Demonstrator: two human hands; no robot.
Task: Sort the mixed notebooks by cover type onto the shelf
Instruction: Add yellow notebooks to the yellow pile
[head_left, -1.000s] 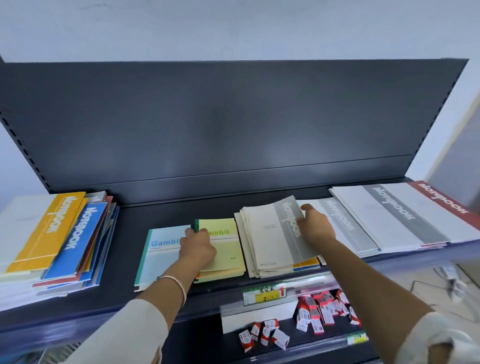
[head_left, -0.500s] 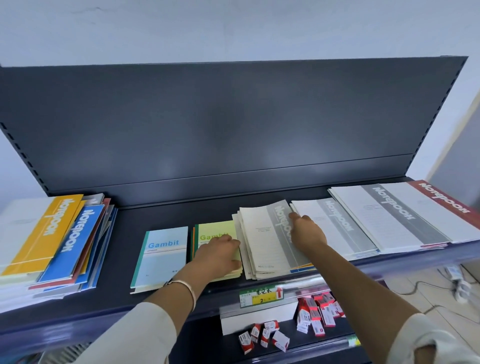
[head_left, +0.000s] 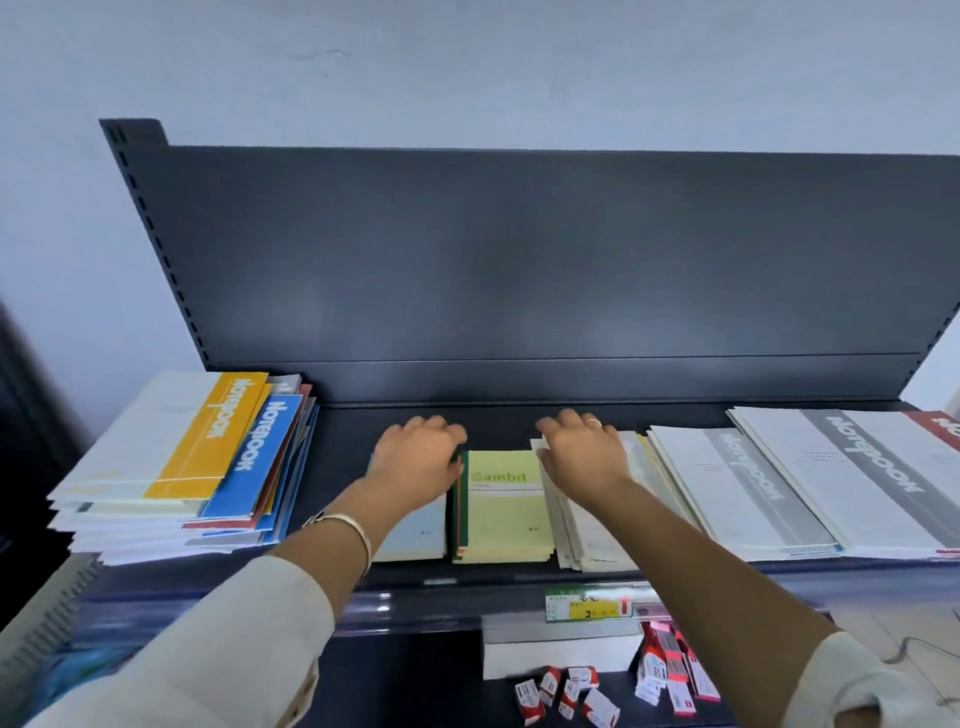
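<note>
On the dark shelf (head_left: 347, 447), my left hand (head_left: 415, 460) lies palm down on the light blue Gambit notebook (head_left: 415, 532), fingers reaching its far edge. Right beside it sits the yellow-green Gambit notebook pile (head_left: 504, 514), uncovered. My right hand (head_left: 584, 457) rests flat on the far end of a pile of white-and-grey notebooks (head_left: 592, 548). A mixed pile of yellow, blue and red notebooks (head_left: 182, 457) lies at the left end. Neither hand lifts anything.
Two larger stacks of grey-striped notebooks (head_left: 743, 493) (head_left: 857, 467) fill the shelf's right end. The dark back panel (head_left: 519, 260) rises behind. A price label (head_left: 587, 608) hangs on the front rail; small red-and-white boxes (head_left: 571, 691) lie on the lower shelf.
My left hand has moved left from the yellow-green Gambit pile onto the light blue one. My right hand has slid to the far end of the white pile, whose lifted top cover now lies flat.
</note>
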